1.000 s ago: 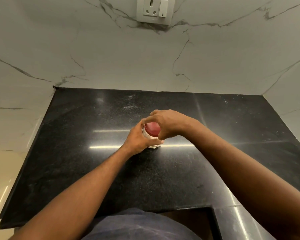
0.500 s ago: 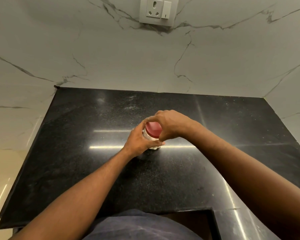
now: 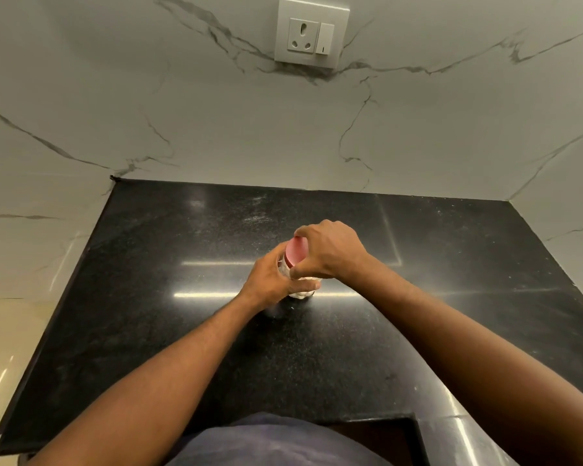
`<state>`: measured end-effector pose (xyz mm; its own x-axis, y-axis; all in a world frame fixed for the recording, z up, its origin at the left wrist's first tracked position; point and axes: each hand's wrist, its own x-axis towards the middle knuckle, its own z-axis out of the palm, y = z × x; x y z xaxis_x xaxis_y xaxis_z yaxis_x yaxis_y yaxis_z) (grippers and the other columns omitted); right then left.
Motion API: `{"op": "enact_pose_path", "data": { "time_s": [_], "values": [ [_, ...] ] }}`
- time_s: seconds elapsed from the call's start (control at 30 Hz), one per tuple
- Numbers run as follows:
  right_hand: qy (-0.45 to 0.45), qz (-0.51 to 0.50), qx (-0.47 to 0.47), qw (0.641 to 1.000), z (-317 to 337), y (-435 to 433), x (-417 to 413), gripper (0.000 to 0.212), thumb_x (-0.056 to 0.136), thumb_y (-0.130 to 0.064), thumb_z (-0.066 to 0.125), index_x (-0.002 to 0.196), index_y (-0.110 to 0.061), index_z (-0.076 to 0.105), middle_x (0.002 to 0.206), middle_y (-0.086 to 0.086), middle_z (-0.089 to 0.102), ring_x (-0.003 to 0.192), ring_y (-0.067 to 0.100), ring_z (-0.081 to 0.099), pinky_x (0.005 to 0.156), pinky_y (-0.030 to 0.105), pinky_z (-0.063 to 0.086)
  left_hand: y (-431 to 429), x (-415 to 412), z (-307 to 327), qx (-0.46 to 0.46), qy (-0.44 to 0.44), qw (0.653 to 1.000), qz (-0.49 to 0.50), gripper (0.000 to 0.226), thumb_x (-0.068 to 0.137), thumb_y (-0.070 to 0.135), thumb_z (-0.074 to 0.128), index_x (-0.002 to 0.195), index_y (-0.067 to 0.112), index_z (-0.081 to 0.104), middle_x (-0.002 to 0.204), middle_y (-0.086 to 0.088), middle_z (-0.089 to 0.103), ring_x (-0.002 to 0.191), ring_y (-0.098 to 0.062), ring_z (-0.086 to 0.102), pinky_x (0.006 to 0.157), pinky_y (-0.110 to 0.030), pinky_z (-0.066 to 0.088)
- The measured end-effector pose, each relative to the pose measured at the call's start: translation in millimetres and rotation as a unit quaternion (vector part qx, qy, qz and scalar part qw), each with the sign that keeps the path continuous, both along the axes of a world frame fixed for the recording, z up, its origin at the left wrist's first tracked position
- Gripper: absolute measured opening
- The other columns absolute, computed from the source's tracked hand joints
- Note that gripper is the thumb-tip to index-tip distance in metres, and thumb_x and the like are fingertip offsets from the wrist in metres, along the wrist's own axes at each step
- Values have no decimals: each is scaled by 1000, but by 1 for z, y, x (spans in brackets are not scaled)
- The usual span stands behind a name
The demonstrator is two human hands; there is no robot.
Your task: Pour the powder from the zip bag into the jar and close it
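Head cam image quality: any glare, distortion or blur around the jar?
Head view: two bright glare streaks cross the black countertop, one running right behind the jar; wide-angle lens bows the wall lines and counter edges; the red lid and both hands are reasonably sharp, but they hide most of the jar.

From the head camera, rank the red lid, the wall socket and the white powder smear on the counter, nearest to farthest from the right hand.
1. Red lid: under the right hand, gripped by its fingers.
2. Powder smear: on the black counter, behind and left of the hand.
3. Wall socket: high on the marble wall, farthest.
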<state>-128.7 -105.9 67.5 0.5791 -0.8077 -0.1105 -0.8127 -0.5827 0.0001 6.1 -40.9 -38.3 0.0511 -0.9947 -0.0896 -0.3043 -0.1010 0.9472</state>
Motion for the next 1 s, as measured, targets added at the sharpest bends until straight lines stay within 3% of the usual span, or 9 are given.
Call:
{"op": "enact_pose_path", "data": {
  "time_s": [0.07, 0.17, 0.27, 0.33, 0.43, 0.5, 0.67, 0.87, 1.0],
  "values": [
    [-26, -12, -7, 1000, -5, 5, -10, 91, 73, -78, 64, 147, -27, 48, 128, 2, 69, 104, 24, 69, 76, 34, 53, -1, 6, 5, -5, -10, 1000, -4, 100, 54, 59, 98, 141, 38, 55, 125, 20, 68, 113, 0, 63, 89, -22, 53],
    [-127, -53, 70, 988, -17, 16, -17, 109, 76, -85, 54, 163, -27, 22, 156, 6, 51, 132, 30, 59, 102, 48, 52, -3, 23, 11, -16, -25, 999, 28, 94, 58, 56, 96, 140, 30, 59, 124, 14, 71, 112, -5, 67, 92, -24, 55],
    [-274, -102, 186, 938, -29, 20, -8, 101, 89, -80, 50, 166, -25, 15, 168, 6, 37, 145, 26, 48, 119, 49, 41, -12, 48, 21, -32, -29, 996, 78, 98, 59, 48, 99, 144, 24, 56, 122, 14, 66, 111, -5, 64, 89, -15, 47],
    [-357, -117, 257, 890, -34, 18, 6, 86, 97, -73, 46, 165, -26, 22, 165, 5, 42, 143, 23, 50, 119, 44, 40, -25, 68, 33, -41, -30, 993, 105, 101, 58, 46, 100, 145, 22, 55, 123, 14, 64, 111, -5, 62, 86, -11, 44],
    [-411, -126, 293, 854, -41, 11, 32, 61, 105, -54, 45, 160, -31, 34, 161, 1, 49, 141, 16, 50, 119, 40, 39, -48, 94, 48, -32, -45, 992, 116, 105, 57, 43, 101, 147, 22, 52, 127, 9, 65, 115, -9, 61, 86, -12, 44],
    [-426, -145, 314, 836, -47, 4, 51, 59, 106, -40, 47, 162, -28, 31, 161, 3, 48, 144, 19, 48, 118, 39, 38, -62, 108, 49, -19, -55, 991, 123, 106, 58, 39, 102, 148, 22, 50, 136, 2, 65, 118, -11, 60, 91, -19, 46],
    [-426, -148, 332, 828, -65, -1, 83, 69, 99, -14, 48, 163, -30, 27, 164, 2, 43, 145, 20, 46, 122, 44, 38, -78, 118, 32, 0, -49, 988, 147, 107, 59, 37, 103, 150, 19, 50, 138, -1, 65, 120, -13, 60, 104, -32, 52],
    [-426, -161, 343, 822, -82, -3, 88, 77, 94, -3, 45, 163, -31, 25, 166, 3, 40, 148, 23, 43, 122, 44, 36, -78, 121, 23, 8, -39, 986, 161, 109, 61, 36, 102, 153, 20, 46, 145, -3, 62, 125, -13, 57, 111, -39, 50],
    [-436, -154, 317, 828, -80, 7, 81, 79, 93, -7, 52, 163, -31, 25, 166, 2, 39, 146, 23, 45, 112, 32, 40, -60, 116, 28, 46, -43, 988, 140, 133, 66, 50, 97, 167, 21, 14, 169, -7, 36, 152, -25, 37, 124, -51, 34]
  ]
}}
